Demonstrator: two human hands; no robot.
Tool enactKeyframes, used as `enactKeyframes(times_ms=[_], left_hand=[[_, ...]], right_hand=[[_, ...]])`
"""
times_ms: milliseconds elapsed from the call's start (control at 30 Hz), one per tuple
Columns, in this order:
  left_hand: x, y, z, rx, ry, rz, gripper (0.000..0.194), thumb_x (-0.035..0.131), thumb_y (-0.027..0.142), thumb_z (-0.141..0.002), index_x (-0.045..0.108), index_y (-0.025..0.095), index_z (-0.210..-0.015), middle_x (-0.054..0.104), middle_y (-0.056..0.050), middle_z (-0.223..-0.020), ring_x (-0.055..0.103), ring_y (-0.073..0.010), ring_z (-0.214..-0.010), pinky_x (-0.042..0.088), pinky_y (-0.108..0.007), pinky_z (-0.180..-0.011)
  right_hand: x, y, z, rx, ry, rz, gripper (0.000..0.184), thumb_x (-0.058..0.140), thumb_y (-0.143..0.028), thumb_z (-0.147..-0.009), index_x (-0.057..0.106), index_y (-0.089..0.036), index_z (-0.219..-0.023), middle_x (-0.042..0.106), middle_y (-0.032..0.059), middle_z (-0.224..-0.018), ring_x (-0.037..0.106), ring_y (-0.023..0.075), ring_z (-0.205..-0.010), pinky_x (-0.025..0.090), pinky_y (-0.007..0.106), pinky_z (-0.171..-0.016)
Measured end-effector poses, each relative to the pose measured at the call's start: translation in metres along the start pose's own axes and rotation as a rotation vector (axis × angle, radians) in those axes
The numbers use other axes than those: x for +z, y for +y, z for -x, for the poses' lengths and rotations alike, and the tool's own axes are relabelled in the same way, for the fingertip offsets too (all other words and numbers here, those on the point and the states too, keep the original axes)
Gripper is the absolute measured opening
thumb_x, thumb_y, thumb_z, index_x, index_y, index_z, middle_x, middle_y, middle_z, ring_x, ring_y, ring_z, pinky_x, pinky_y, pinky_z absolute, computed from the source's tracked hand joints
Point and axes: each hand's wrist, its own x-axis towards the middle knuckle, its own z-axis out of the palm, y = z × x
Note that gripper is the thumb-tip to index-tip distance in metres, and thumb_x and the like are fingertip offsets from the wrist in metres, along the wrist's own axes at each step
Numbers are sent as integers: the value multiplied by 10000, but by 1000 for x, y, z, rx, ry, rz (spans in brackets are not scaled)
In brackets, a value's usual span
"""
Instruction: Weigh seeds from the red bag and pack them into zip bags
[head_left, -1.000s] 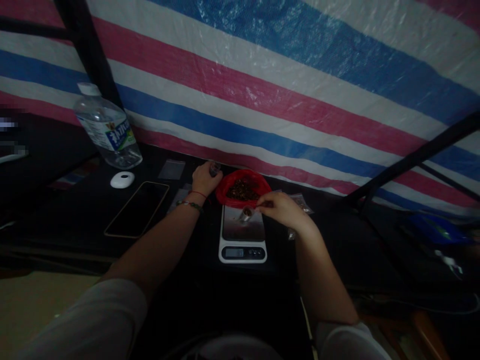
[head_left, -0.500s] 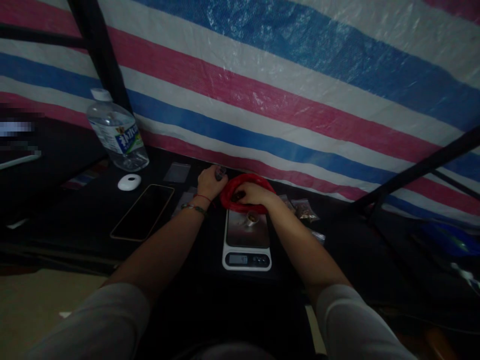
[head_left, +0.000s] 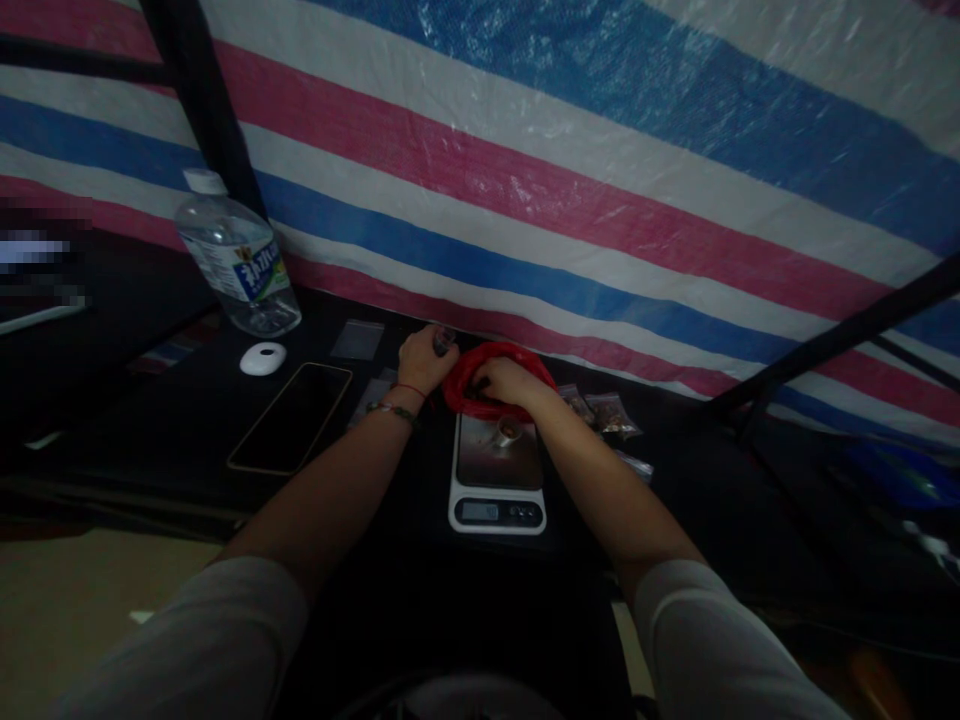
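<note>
"Striped sheet (head_left: 480,200), red, white, blue, behind a black tabletop (head_left: 690,490). Dim light. Fingers?"

"Right hand (head_left: 504,380): fingertips down inside the red bag (head_left: 455,393), hidden, can't tell if apart or pinching. Left hand (head_left: 421,362): fingers closed round a small clear container (head_left: 445,341), just beside the bag's left side. Touching the bag? Can't tell."

"Edges, room?"

"Bag's near side sits at the back end of the scale (head_left: 499,512), its far side near the sheet. Sheet limits the back. Strip of tabletop runs between left wrist and scale; right forearm passes close along the scale's right side. More tabletop stretches right, past the filled zip bags (head_left: 613,415)."

"Looks?"

"Bag: shiny red, crumpled, mouth open, dark inside, contents mostly behind the hand. Scale: white body, dark shiny plate, display lit, digits too small. Small cup (head_left: 508,432) on the plate near the bag, see-through wall, brown stuff at its mouth, seems tilted."

"Further out?"

"Left side: flat clear bag (head_left: 358,340), dark phone (head_left: 291,418) with a pale rim, white oval case (head_left: 263,358), upright bottle (head_left: 238,265), clear, white cap, blue-green label."
</note>
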Motion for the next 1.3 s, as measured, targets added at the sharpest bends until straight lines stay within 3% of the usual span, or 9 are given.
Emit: enactKeyframes(times_ms=[167,367,600,733,1033,1167,1300], left_hand=[[-1,1,1,-19,-13,13,316,556,357,-752,611,187,-1014,676,-96,-957,615,-257,-935,447,-368,-843],[-3,2,1,-18,-26,4,315,545,366,-766,611,190,-1019,678,-89,-961,620,-246,-930,447,-356,-842],[-2,2,0,-21,-26,-4,320,539,377,-765,605,189,-1016,679,-81,-966,613,-244,-938,442,-350,-843],[-2,1,0,-23,-24,9,313,536,377,-765,604,191,-1008,680,-78,-957,616,-238,-926,443,-345,-843],[-4,2,0,-44,-33,19,327,538,383,-762,606,193,-1020,683,-84,-965,617,-238,-931,445,-346,-836],[-5,2,0,-46,-40,37,320,531,384,-764,609,199,-1014,683,-81,-973,621,-231,-922,448,-339,-830],[-4,2,0,-34,-30,20,314,537,383,-761,613,199,-1003,684,-79,-951,625,-236,-908,452,-332,-805]], right_hand=[[-2,9,5,42,88,73,285,574,-80,-770,740,-187,-975,733,53,-998,652,182,-941,446,234,-831],[-12,12,27,69,143,16,326,559,-38,-727,740,-180,-958,731,49,-998,647,173,-938,440,239,-857],[-36,-20,82,-37,196,-82,285,565,-29,-725,722,-183,-906,715,24,-933,630,144,-855,435,235,-801],[-38,-38,102,-82,168,-91,200,592,-57,-748,716,-186,-838,693,25,-870,610,144,-832,427,238,-777],[-29,-45,104,-112,89,-84,244,553,-35,-767,723,-185,-857,695,47,-880,609,162,-850,431,262,-801],[-30,-47,105,-69,130,-77,263,542,-27,-766,706,-173,-911,698,59,-919,610,166,-868,426,265,-789],[-31,-45,106,-73,130,-107,237,533,-23,-762,694,-175,-846,696,40,-871,609,152,-825,421,255,-754]])
